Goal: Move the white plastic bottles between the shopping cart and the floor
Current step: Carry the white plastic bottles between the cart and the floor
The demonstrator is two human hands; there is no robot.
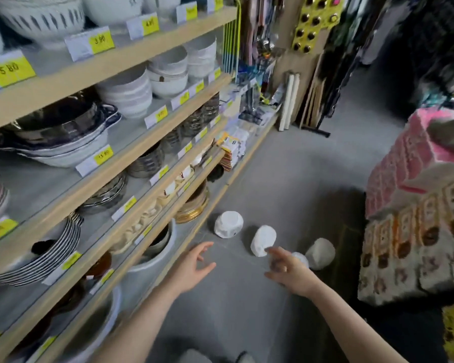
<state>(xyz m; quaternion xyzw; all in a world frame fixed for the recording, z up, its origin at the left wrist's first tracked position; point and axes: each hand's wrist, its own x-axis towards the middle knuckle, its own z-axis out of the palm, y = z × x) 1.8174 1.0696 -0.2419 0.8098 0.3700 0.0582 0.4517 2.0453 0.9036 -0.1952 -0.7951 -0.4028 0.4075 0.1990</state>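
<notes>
Several white plastic bottles stand on the grey floor in front of me: one at the left [228,224], one in the middle [262,239], one at the right [320,253], and a smaller white piece [300,258] partly hidden behind my right hand. My right hand [288,268] hovers just in front of the middle bottle with fingers loosely curled, holding nothing. My left hand [194,265] is spread open above the floor, to the left of the bottles and apart from them. No shopping cart is in view.
Wooden shelves [131,163] with bowls, plates and yellow price tags run along the left. A stack of patterned rugs [419,231] stands at the right. The grey floor [286,179] runs ahead between them. Hanging goods fill the back.
</notes>
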